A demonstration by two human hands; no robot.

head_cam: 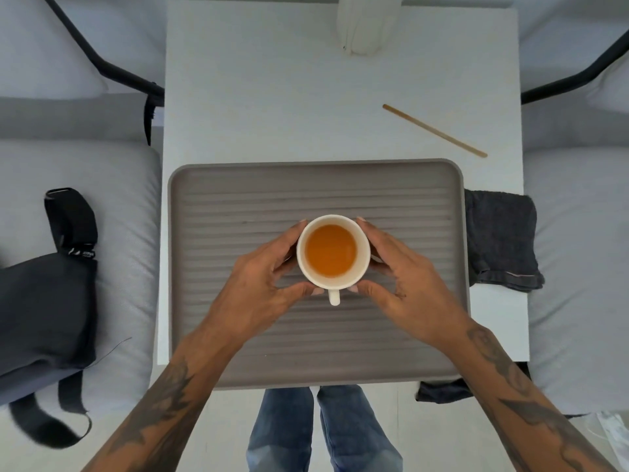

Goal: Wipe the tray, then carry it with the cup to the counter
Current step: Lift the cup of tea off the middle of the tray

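Note:
A grey ribbed tray [238, 199] lies on the near part of a white table [272, 97]. In the tray's middle stands a white cup [360, 264] of orange-brown liquid, its handle pointing toward me. My left hand [262, 284] curls round the cup's left side, thumb at the near rim. My right hand [408, 284] curls round the right side the same way. A dark grey cloth [500, 240] lies on the table just right of the tray, partly hanging over the table's edge.
A wooden stir stick [435, 131] lies on the table beyond the tray, to the right. A white object [367, 25] stands at the table's far edge. Grey cushioned seats flank the table; a dark bag [41, 301] rests on the left one. My jeans show below.

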